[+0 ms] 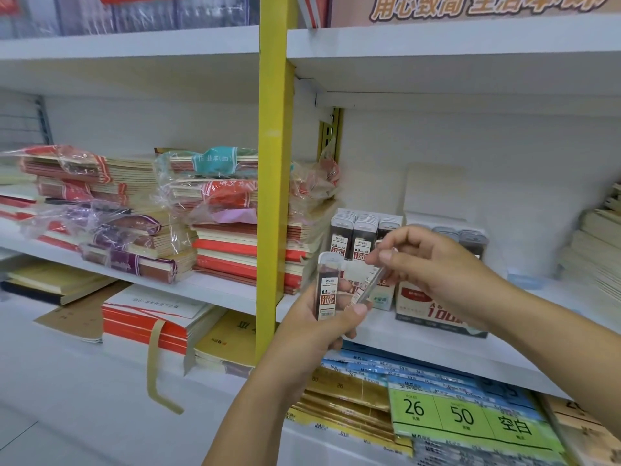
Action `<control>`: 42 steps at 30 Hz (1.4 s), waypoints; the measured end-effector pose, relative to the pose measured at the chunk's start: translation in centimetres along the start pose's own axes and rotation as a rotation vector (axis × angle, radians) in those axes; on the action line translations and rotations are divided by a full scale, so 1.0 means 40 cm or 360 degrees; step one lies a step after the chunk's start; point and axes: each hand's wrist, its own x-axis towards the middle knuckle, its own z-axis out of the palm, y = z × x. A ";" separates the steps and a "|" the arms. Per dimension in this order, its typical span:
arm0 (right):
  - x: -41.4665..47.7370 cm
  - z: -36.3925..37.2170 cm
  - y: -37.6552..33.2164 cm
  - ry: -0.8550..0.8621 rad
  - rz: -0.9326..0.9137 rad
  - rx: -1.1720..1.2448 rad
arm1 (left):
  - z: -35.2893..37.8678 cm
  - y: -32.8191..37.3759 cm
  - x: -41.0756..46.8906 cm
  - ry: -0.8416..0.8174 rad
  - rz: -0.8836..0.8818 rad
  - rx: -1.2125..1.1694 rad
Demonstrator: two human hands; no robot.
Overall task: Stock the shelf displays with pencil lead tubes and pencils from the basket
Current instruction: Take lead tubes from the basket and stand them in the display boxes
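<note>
My left hand [322, 324] grips a small bunch of clear pencil lead tubes [327, 285] with dark leads and white labels, held upright in front of the shelf. My right hand [433, 267] pinches one tilted tube [371, 287] at the top of that bunch. Behind the hands, a white display box [433, 314] with red print stands on the white shelf [437, 351]. It holds rows of upright lead tubes [361, 235], partly hidden by my right hand. No basket or pencils are in view.
A yellow upright post [274, 163] divides the shelving. Stacks of wrapped exercise books [215, 210] fill the shelf to the left. More books [601, 243] stand at the far right. Packs of paper and labels [470, 415] lie on the lower shelf.
</note>
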 end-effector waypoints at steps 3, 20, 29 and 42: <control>-0.002 -0.001 0.003 0.0006 0.0062 0.0050 | 0.005 -0.009 0.005 0.0184 0.0072 0.0092; 0.043 -0.081 -0.090 0.0515 -0.0441 -0.0990 | 0.004 -0.011 0.030 0.0360 0.0105 0.0055; 0.115 -0.065 -0.017 0.0300 -0.0346 -0.1572 | -0.005 -0.011 0.033 0.0417 0.0120 0.0048; 0.144 -0.076 0.008 0.0476 -0.0160 -0.1440 | -0.006 -0.005 0.033 0.0385 0.0149 0.0067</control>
